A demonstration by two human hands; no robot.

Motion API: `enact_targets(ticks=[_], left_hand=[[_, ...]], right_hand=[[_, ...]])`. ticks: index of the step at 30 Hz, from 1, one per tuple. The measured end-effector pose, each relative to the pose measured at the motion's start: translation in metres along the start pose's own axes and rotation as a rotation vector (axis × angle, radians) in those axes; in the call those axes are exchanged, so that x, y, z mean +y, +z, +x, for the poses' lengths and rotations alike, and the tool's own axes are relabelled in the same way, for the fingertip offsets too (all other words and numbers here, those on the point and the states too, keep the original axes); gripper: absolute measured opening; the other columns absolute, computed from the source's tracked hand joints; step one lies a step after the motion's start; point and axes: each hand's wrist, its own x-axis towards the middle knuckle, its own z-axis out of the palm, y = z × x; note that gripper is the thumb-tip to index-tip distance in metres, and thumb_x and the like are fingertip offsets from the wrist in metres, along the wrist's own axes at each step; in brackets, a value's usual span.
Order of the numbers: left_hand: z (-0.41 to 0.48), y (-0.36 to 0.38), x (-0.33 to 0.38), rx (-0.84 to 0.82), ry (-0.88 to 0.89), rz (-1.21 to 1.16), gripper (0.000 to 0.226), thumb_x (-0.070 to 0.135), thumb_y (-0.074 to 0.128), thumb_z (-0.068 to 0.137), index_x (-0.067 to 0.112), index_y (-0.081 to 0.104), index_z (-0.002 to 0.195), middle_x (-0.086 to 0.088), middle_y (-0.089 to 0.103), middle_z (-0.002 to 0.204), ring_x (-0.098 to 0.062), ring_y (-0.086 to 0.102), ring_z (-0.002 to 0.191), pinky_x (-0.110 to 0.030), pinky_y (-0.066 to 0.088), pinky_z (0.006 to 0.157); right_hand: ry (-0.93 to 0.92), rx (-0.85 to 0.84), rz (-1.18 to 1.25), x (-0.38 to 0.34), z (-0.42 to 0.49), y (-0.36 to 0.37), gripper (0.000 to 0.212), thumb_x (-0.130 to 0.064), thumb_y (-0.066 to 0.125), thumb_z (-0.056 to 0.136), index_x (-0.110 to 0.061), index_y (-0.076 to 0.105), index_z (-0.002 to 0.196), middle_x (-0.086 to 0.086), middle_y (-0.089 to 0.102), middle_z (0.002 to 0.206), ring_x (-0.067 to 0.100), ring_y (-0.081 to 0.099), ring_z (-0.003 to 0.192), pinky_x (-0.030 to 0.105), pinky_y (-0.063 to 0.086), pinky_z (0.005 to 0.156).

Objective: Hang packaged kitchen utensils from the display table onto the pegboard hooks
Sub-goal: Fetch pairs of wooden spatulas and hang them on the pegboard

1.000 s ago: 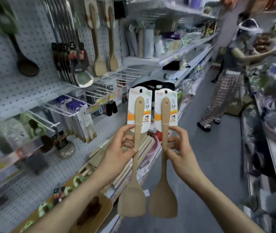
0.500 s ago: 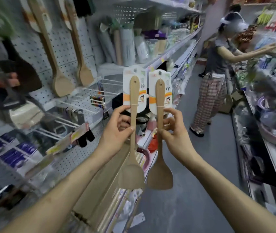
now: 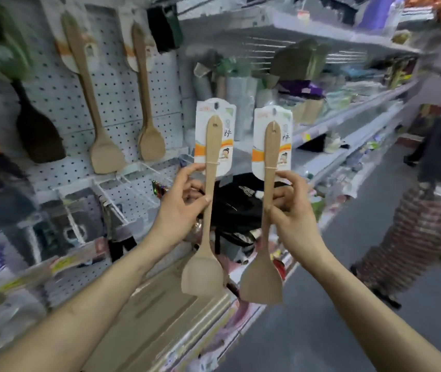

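Two packaged wooden spatulas on white and orange cards are held upright side by side. My left hand point(image 3: 181, 202) grips the handle of the left spatula point(image 3: 208, 210). My right hand point(image 3: 291, 208) grips the handle of the right spatula point(image 3: 267, 210). Both blades hang down below my hands. The white pegboard point(image 3: 117, 84) is up and to the left, with two more wooden spatulas point(image 3: 98, 116) hanging on its hooks. Both card tops sit to the right of the pegboard, in front of the shelves.
A dark spatula point(image 3: 36, 130) and green utensils hang at the far left. Wire hooks point(image 3: 122, 181) jut out below the hung spatulas. Stocked shelves point(image 3: 348, 111) run to the right. A person in checked trousers point(image 3: 423, 232) stands in the aisle at the right.
My view has swung toward the pegboard, bringing the hung wooden spatulas closer. Both hands keep their hold and the two spatulas have spread slightly apart.
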Motion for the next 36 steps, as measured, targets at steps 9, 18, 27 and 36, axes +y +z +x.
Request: enact_targets(ticks=[9,18,27,36], left_hand=[[0.004,-0.042,0.029,0.367,-0.026,0.179,0.062,0.004,0.073,0.099,0.044,0.054,0.143,0.012,0.068,0.095,-0.010,0.066,0.088,-0.023,0.057,0.086],[0.040,-0.096,0.046,0.499,0.043,0.268,0.070,0.003,0.072,0.099,0.058,0.054,0.138,0.008,0.068,0.100,-0.013,0.065,0.092,-0.028,0.056,0.087],[0.066,-0.114,0.068,0.601,0.108,0.349,0.068,0.007,0.075,0.097,0.056,0.055,0.141,0.013,0.068,0.103,-0.014,0.068,0.097,-0.036,0.058,0.093],[0.080,-0.112,0.077,0.638,0.084,0.415,0.067,0.018,0.076,0.098,0.057,0.051,0.146,0.012,0.066,0.110,-0.021,0.069,0.105,-0.048,0.060,0.097]], right_hand=[[-0.205,-0.254,0.156,0.007,0.106,0.022,0.068,0.007,0.059,0.097,-0.046,0.046,0.137,-0.005,0.063,0.099,0.021,0.066,0.089,0.048,0.058,0.081],[-0.323,-0.362,0.353,-0.023,0.175,0.095,0.060,-0.006,0.069,0.101,-0.047,0.048,0.139,-0.012,0.070,0.105,0.014,0.069,0.096,0.023,0.057,0.080],[-0.389,-0.384,0.423,-0.053,0.220,0.122,0.065,-0.003,0.067,0.101,-0.052,0.047,0.141,-0.014,0.069,0.105,0.013,0.067,0.094,0.024,0.058,0.078],[-0.420,-0.403,0.481,-0.052,0.254,0.119,0.069,0.000,0.067,0.099,-0.057,0.049,0.135,-0.014,0.067,0.104,0.014,0.067,0.094,0.023,0.057,0.077]])
